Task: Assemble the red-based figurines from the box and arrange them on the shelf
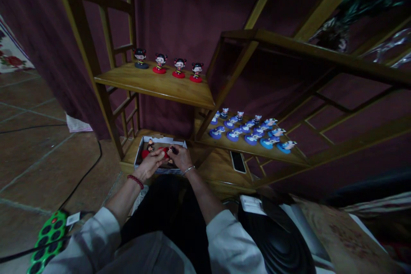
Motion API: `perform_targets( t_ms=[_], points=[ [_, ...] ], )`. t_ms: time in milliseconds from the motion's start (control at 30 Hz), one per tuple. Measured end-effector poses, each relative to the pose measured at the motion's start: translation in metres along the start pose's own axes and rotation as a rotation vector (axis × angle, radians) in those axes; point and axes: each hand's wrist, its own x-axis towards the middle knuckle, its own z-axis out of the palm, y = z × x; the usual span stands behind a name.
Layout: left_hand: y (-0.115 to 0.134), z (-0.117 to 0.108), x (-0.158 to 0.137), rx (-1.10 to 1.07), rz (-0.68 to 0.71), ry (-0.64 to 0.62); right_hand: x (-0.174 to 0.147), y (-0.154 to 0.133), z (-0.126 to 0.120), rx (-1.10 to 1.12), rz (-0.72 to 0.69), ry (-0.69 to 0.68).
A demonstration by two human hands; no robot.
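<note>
Over a white cardboard box (160, 140) on the low shelf, both my hands hold one small figurine (166, 150) with a red base and black hair. My left hand (152, 163) grips its red base from the left. The fingers of my right hand (181, 157) close round its dark head from the right. Several more figurines (150, 146) with black hair and red parts lie inside the box, partly covered by my hands. On the wooden shelf above, a row of similar figurines (179, 67) stands upright, most on red bases and one on a dark base.
Several blue and purple figurines (248, 130) stand in rows on the right shelf. A phone (238, 162) lies on the lower board. At the lower right is a black ridged object (276, 235). A green power strip (49, 239) with cables lies on the tiled floor at left.
</note>
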Motion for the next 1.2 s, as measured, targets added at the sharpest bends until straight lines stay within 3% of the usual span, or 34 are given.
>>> perform_targets(
  t_ms=[600,1200],
  points=[
    [0.000,0.000,0.002,0.005,0.029,0.005,0.002,-0.020,-0.001,-0.098,0.174,0.089],
    [0.008,0.013,-0.005,-0.062,0.010,0.001,0.001,-0.016,-0.001,-0.113,0.027,0.045]
  ],
)
